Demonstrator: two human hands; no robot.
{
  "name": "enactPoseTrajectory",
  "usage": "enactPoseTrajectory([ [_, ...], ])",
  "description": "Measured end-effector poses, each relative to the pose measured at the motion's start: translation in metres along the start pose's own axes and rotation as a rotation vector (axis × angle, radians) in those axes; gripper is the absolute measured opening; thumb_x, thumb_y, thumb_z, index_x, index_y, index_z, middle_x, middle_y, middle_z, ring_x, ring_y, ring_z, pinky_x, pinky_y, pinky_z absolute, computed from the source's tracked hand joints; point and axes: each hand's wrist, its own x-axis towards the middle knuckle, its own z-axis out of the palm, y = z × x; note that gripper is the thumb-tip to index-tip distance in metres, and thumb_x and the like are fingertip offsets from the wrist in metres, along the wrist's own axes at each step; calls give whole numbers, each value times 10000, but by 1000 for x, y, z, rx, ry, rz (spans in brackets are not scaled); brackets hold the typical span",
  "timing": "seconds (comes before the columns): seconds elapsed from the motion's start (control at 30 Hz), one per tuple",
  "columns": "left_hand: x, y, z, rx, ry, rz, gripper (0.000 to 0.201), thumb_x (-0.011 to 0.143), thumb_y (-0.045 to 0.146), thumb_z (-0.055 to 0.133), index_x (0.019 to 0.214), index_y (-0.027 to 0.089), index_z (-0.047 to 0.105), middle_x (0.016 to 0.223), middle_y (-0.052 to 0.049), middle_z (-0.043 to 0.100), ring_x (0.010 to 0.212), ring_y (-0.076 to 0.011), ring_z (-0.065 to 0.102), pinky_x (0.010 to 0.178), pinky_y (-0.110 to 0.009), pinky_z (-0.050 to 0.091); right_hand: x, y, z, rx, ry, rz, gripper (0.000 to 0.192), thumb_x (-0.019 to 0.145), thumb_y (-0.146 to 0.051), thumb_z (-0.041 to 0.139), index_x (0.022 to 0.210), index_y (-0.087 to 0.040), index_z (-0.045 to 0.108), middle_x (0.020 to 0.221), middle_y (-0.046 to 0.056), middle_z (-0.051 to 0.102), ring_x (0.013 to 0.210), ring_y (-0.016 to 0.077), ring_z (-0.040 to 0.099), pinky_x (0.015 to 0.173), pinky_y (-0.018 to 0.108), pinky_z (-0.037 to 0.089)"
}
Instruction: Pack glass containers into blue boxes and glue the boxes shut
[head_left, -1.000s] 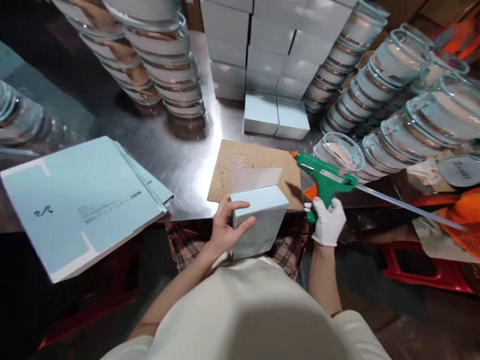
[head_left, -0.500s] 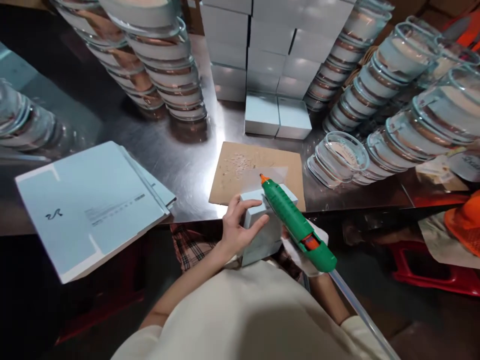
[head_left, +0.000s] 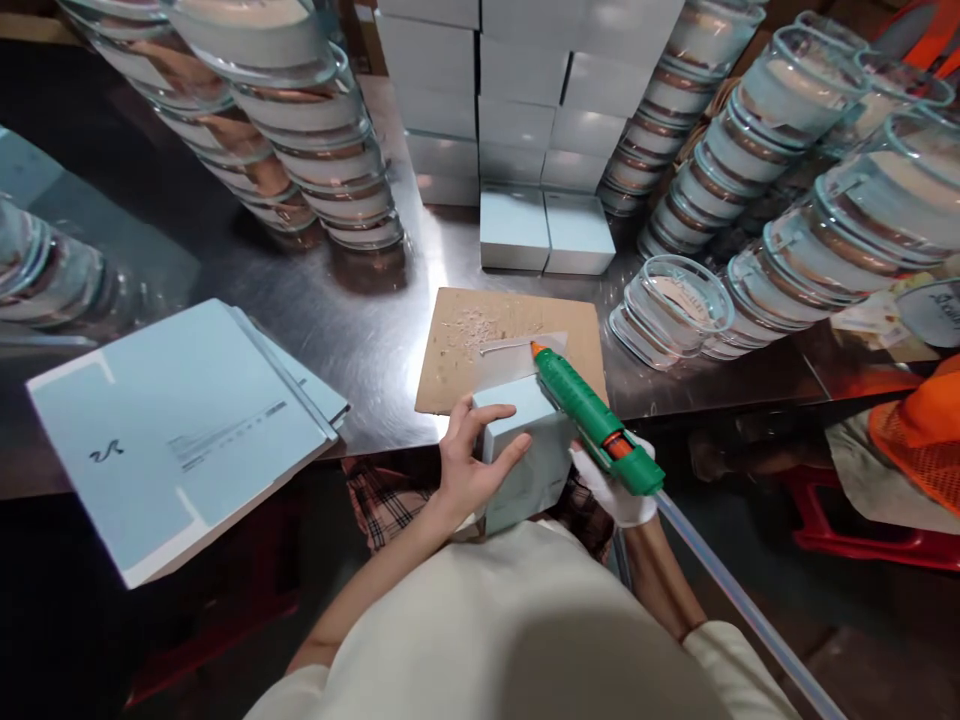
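Observation:
A pale blue box (head_left: 536, 465) stands in front of my body at the table edge, its flap (head_left: 496, 369) stretched over a piece of brown cardboard (head_left: 442, 375). My left hand (head_left: 469, 465) grips the box's left side, thumb on the near face and index finger over the top edge. In a white glove, my right hand (head_left: 621, 500) is wrapped round a green hot glue gun (head_left: 581, 395) with a long clear glue stick (head_left: 720, 565) out of its back. The gun's orange nozzle is at the flap, where a thin line of glue (head_left: 504, 348) lies.
Flat pale blue box sheets (head_left: 172, 430) lie at the left. Finished-looking boxes (head_left: 514, 230) are stacked at the back. Tall stacks of clear round containers (head_left: 315, 150) stand on both sides, with a shorter stack (head_left: 667, 310) near the cardboard. Someone's orange mesh garment (head_left: 919, 430) shows at the right.
The nozzle has moved slightly right along the flap, and a line of glue now shows to its left. The gun's rear end has risen a little. My left hand keeps its hold.

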Motion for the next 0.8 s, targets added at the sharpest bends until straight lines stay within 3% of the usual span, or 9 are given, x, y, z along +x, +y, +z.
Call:
enactPoseTrajectory([
  [0.1, -1, -2, -3, -4, 7, 1, 284, 915, 477, 783, 1084, 252, 742, 1065, -66, 710, 1077, -249, 642, 970, -386, 523, 2, 16, -9, 76, 140, 131, 362, 772, -559, 822, 733, -238, 660, 710, 63, 697, 653, 236, 645, 714, 437, 617],
  [0.2, -2, -5, -6, -9, 18, -20, 302, 914, 496, 781, 1080, 247, 739, 1075, -67, 685, 1041, -233, 646, 910, -350, 527, 13, 25, -16, 196, 191, 318, 429, 681, -621, 866, 738, -240, 677, 712, 55, 717, 656, 235, 667, 690, 418, 630],
  [0.3, -2, -10, -10, -19, 7, -67, 351, 913, 544, 762, 1077, 236, 727, 1066, -65, 665, 1010, -224, 652, 874, -328, 529, 39, 26, -13, 343, 120, 406, 515, 702, -702, 792, 825, -210, 704, 678, 44, 710, 512, 178, 600, 472, 321, 520],
  [0.37, -1, -12, -12, -49, -7, -84, 380, 910, 572, 753, 1081, 234, 724, 1046, -60, 659, 993, -219, 650, 854, -316, 526, 64, 27, -8, 370, 36, 474, 612, 763, -765, 678, 928, -177, 729, 743, 74, 753, 481, 170, 599, 415, 294, 455],
  [0.47, 1, -12, -15, -116, -15, -108, 380, 902, 572, 764, 1084, 240, 731, 1033, -49, 657, 955, -204, 645, 797, -287, 511, 97, 30, -7, 219, -36, 571, 672, 894, -782, 508, 880, -146, 726, 750, 135, 769, 543, 216, 676, 497, 325, 525],
  [0.53, 2, -11, -17, -161, -9, -119, 364, 892, 554, 784, 1080, 247, 738, 1048, -45, 660, 946, -195, 643, 776, -273, 499, 109, 28, -13, 118, -19, 601, 628, 932, -737, 535, 779, -152, 706, 704, 148, 751, 645, 252, 727, 601, 343, 570],
  [0.67, 2, -12, -19, -219, -24, -116, 329, 871, 512, 820, 1067, 256, 749, 1063, -43, 676, 969, -196, 648, 807, -275, 499, 107, 4, -21, -7, 123, 442, 470, 857, -636, 735, 867, -168, 762, 888, 121, 797, 940, 270, 747, 805, 332, 576],
  [0.73, 2, -13, -17, -253, -65, -108, 332, 864, 515, 824, 1054, 253, 747, 1079, -53, 686, 1002, -211, 665, 846, -296, 516, 100, -12, -14, 126, 13, 279, 513, 774, -616, 817, 1037, -177, 788, 1030, 98, 810, 1014, 270, 737, 883, 353, 580],
  [0.8, 1, -16, -14, -289, -74, -88, 374, 827, 548, 844, 1001, 235, 737, 1222, -94, 682, 1163, -266, 667, 973, -362, 527, 96, -23, -1, 356, -223, 207, 606, 689, -586, 893, 1117, -173, 779, 1110, 91, 806, 1037, 276, 738, 935, 387, 588],
])
